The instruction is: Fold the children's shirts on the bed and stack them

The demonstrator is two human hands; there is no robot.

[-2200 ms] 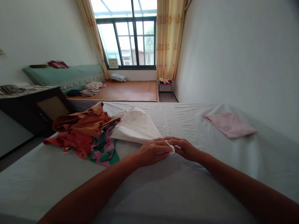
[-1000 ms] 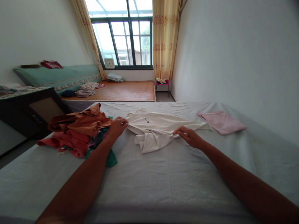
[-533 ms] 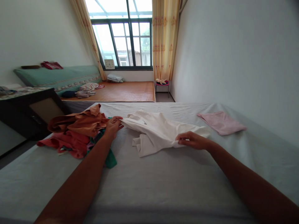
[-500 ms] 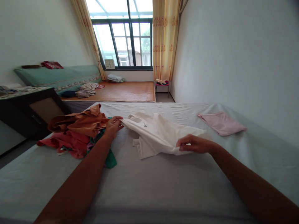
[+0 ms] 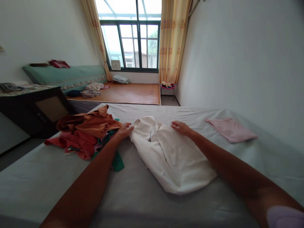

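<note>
A white shirt [image 5: 171, 158] with a small dark print lies spread on the pale bed sheet, its collar end away from me and a long fold down its middle. At its upper left edge, my left hand [image 5: 125, 129] is closed, thumb and fingers pinching the cloth. My right hand [image 5: 182, 128] rests over the upper right side of the shirt, fingers stretched out and a little apart. Just left of my left hand lies a heap of clothes: an orange-brown garment [image 5: 87, 125], a red one [image 5: 76, 144] and a green piece [image 5: 117, 162].
A folded pink cloth [image 5: 231, 129] lies on the sheet [image 5: 142, 202] to the right. Beyond the bed is a low mat-covered platform [image 5: 135, 93] with clothes on it. A dark cabinet [image 5: 23, 107] stands left, a small pink stool [image 5: 167, 87] by the curtain.
The shirt, bunched and partly lifted before, now lies flatter, its lower part nearer me. My right hand has let go of its near edge and moved away from me to the upper right side.
</note>
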